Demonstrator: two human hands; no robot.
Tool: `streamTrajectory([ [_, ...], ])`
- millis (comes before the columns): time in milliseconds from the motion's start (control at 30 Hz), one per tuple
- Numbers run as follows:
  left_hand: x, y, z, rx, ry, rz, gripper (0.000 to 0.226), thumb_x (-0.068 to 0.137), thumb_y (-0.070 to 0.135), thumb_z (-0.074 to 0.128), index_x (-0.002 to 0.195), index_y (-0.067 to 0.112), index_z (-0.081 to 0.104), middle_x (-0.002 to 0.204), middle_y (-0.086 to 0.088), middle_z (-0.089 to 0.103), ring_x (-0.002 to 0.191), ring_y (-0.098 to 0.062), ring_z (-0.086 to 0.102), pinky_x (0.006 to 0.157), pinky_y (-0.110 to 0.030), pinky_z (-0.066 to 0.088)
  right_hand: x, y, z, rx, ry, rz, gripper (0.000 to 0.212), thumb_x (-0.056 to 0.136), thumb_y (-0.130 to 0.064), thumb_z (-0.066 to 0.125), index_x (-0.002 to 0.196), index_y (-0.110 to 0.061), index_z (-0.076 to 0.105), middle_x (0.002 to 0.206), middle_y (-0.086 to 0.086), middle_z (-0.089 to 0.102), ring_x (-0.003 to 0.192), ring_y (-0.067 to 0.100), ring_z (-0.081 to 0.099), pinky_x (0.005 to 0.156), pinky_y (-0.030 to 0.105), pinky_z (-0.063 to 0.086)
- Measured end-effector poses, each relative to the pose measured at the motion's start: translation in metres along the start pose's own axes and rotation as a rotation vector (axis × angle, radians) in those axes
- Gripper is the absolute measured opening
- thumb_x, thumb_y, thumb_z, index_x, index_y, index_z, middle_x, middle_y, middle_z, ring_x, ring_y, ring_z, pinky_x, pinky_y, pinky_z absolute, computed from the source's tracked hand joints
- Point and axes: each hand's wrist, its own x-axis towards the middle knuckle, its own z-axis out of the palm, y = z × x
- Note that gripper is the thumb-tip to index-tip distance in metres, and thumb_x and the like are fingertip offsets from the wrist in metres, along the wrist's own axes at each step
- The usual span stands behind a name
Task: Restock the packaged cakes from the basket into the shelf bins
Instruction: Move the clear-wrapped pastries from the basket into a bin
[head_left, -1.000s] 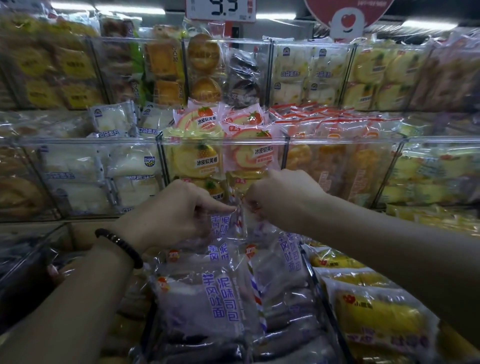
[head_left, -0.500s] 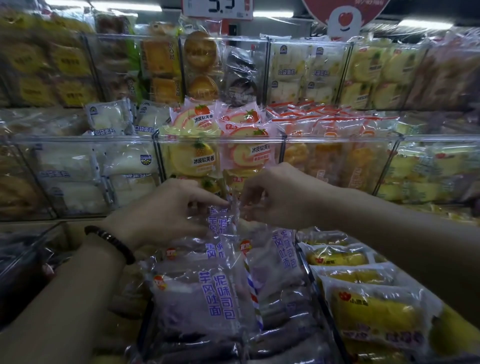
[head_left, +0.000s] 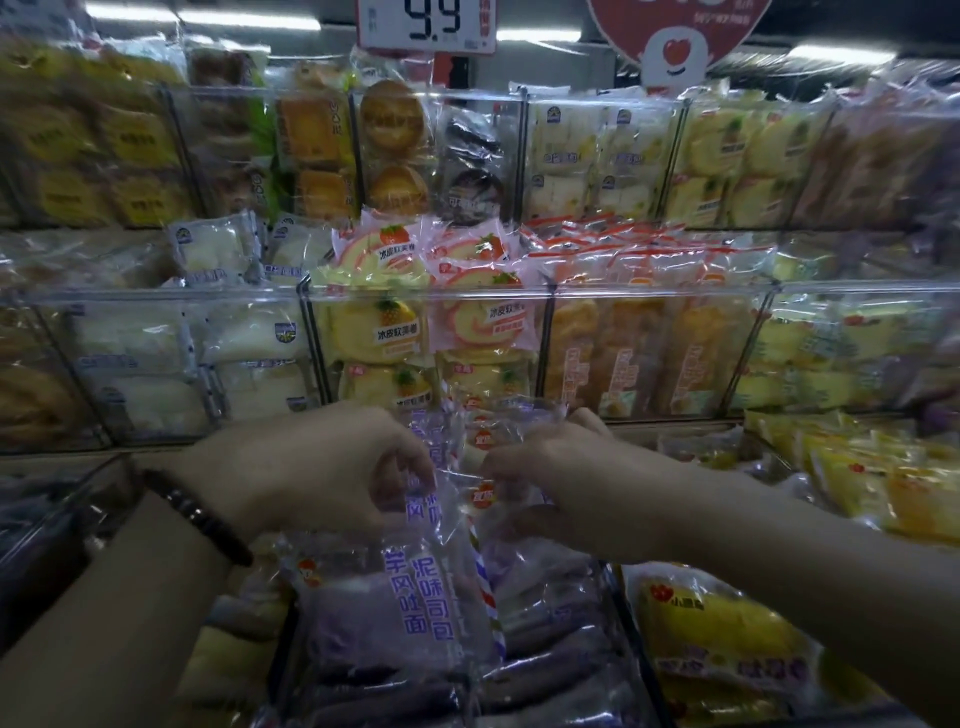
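Observation:
Purple taro toast packages (head_left: 395, 608) in clear wrap fill the lowest bin in front of me, stacked in rows. My left hand (head_left: 317, 467), with a dark bead bracelet on its wrist, pinches the top edge of one purple package. My right hand (head_left: 550, 467) grips the crinkled top of a neighbouring purple package (head_left: 519, 431) at the back of the same bin. Both hands nearly touch over the bin's far end. No basket is visible.
Clear acrylic bins (head_left: 426, 296) on the shelf above hold pink and yellow roll cakes (head_left: 478, 317), white cakes (head_left: 156, 343) and orange packs (head_left: 623, 353). Yellow packages (head_left: 727, 639) lie in the bin to the right. A 9.9 price sign (head_left: 431, 21) hangs above.
Both hands have shifted lower in the view and spread slightly apart, still pinching the package tops. The camera tilted up, showing more of the top shelf and the price sign.

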Motion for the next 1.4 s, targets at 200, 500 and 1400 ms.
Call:
streamTrajectory([
  [200,0.001,0.019,0.008,0.323,0.145,-0.004,0.022,0.085,0.061,0.073,0.079,0.049,0.057,0.068,0.019,0.056,0.065,-0.002,0.055,0.058,-0.029,0.049,-0.01,-0.005,0.008,-0.175,0.183,0.056,0.017,0.103,-0.048,0.057,0.117,-0.041,0.05,0.113,-0.012,0.067,0.116,0.017,0.046,0.09,0.042,0.026],
  [500,-0.019,0.043,-0.005,0.539,0.282,-0.121,0.039,0.086,0.036,0.075,0.123,0.044,0.066,0.097,0.004,0.069,0.095,-0.026,0.071,0.067,-0.032,0.05,-0.011,-0.006,0.004,-0.296,0.265,0.249,0.046,0.098,-0.02,0.067,0.138,-0.035,0.05,0.123,-0.002,0.072,0.111,0.027,0.056,0.077,0.039,0.043],
  [1400,-0.04,0.029,0.056,0.124,0.463,-0.154,0.065,0.096,0.025,0.074,0.15,0.047,0.045,0.117,0.008,0.051,0.097,-0.014,0.057,0.081,-0.035,0.058,0.006,-0.029,0.03,0.136,0.222,0.349,0.054,0.091,-0.005,0.074,0.139,-0.025,0.059,0.147,0.005,0.051,0.125,0.032,0.059,0.094,0.046,0.058],
])
